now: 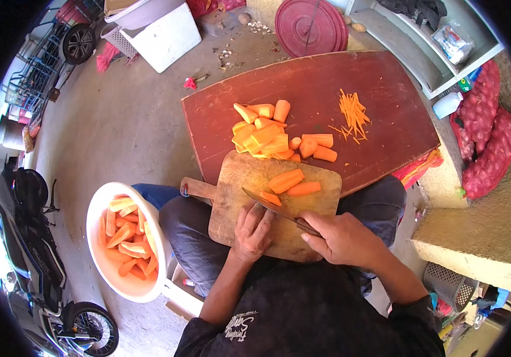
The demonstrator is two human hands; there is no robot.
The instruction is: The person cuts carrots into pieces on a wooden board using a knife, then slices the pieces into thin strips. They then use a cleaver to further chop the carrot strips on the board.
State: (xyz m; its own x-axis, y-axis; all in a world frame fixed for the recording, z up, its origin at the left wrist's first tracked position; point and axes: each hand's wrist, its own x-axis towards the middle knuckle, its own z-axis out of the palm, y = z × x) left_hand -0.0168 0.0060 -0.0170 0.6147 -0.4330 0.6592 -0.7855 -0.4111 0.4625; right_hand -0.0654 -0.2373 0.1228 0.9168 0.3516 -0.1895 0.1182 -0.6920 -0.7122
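Observation:
My right hand (342,238) is wrapped round the handle of a kitchen knife (279,210), its blade slanting up to the left over a wooden cutting board (231,172). My left hand (253,231) rests on the board on the near side of the blade, fingers curled and pressed together; what lies under them is hidden. Just beyond the blade is a small carrot piece (271,198). Farther up the board lie two peeled carrot chunks, one upper (286,180) and one lower right (304,188). The board sits across my lap, against the edge of a red tabletop (315,77).
On the tabletop are a pile of carrot pieces (261,134) and a heap of thin carrot strips (354,113). A white tub (93,238) of carrots stands at my left. Red mesh sacks (494,152) lie right, near a shelf unit (386,27). A motorcycle (35,250) is far left.

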